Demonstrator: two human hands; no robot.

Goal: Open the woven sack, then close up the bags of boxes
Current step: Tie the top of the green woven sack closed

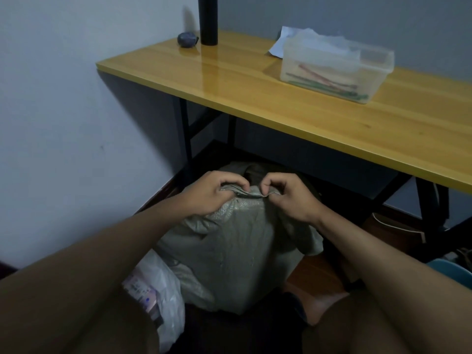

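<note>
Dim corner of a room: grey-white walls, dark wood floor [316,277], yellow-topped table [255,93] on black legs along the wall. On the table, a clear plastic tub [334,70] with thin coloured sticks and crumpled film inside, white paper [278,46] just behind it, a black cylinder [208,19] upright near the far corner, a small dark round thing [187,40] beside that. Under the table edge, on the floor, the grey woven sack [229,244], upright and bulging, its top rim gathered into a ridge. Both arms stretched forward and down from the bottom corners of the view, bare to above the elbow. Left hand [212,194] knuckles up, fingers curled over the sack's rim, thumb and fingertips pinching the folded edge. Right hand [291,195] mirrored just beside it, forefinger and thumb hooked and clamped on the same rim, the other fingers tucked into the cloth; the two hands near each other but apart, a short strip of rim between them. At lower left, touching the sack's side, a white plastic bag [163,290] with boxes showing through; print and a barcode-like label on the boxes, too blurred to read. At far right on the floor, a blue edge [452,270] and a white cable [393,223], both partly hidden.
</note>
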